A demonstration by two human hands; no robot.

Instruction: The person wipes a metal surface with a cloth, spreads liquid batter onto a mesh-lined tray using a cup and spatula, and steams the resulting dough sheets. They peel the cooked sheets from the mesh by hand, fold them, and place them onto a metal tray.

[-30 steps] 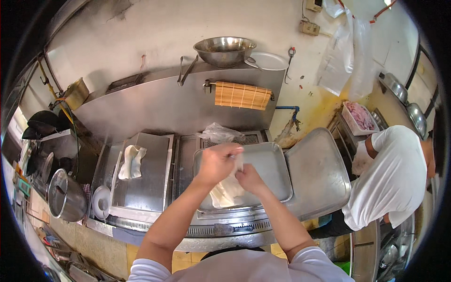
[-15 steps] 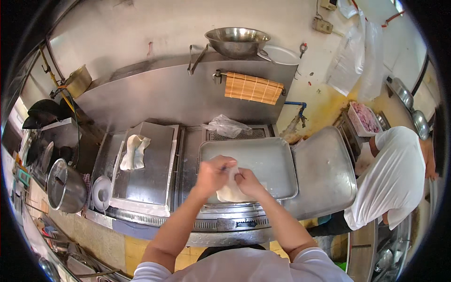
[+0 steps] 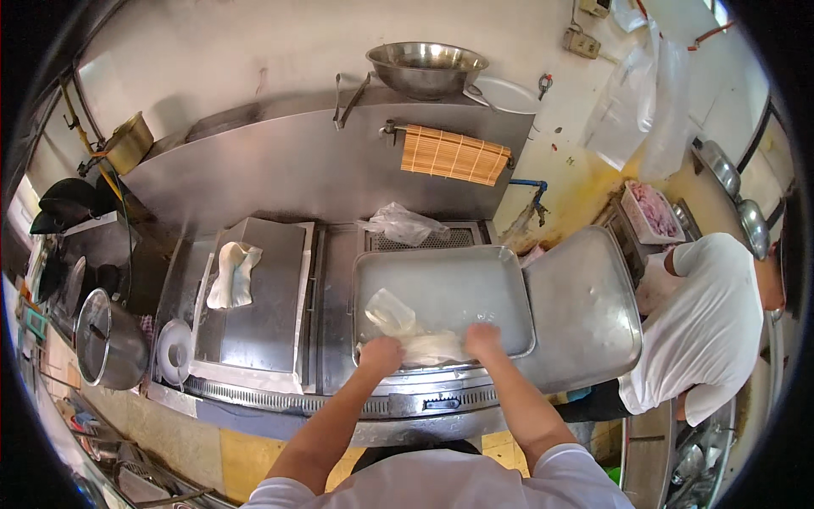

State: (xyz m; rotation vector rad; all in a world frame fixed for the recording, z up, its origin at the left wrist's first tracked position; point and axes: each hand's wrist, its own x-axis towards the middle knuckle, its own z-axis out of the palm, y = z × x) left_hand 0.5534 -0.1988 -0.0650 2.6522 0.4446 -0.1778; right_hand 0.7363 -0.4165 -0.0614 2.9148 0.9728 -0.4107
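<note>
A wide metal tray (image 3: 441, 284) lies before me, its surface wet and shiny. Near its front edge, a limp, off-white wet cloth (image 3: 428, 349) stretches between my fists, with a thin translucent flap (image 3: 390, 310) spread beyond it. My left hand (image 3: 381, 355) is closed around the left end, over the tray's rim. My right hand (image 3: 484, 339) is closed at the other end, inside the tray. Fingers of both hands are mostly hidden from above. Another folded white cloth (image 3: 234, 276) rests on the flat metal steamer top (image 3: 263, 327) to the left.
Right of the tray is a large metal lid or pan (image 3: 581, 310). A co-worker in a white shirt (image 3: 699, 327) bends beside it. A clear plastic bag (image 3: 403, 224) sits behind the tray. At left are a steel pot (image 3: 112, 339) and a white ring-shaped dish (image 3: 175, 352).
Both hands have moved apart and down toward the tray's front edge. The pale cloth, bunched between them before, is now drawn out sideways, with its thin flap lying in the tray.
</note>
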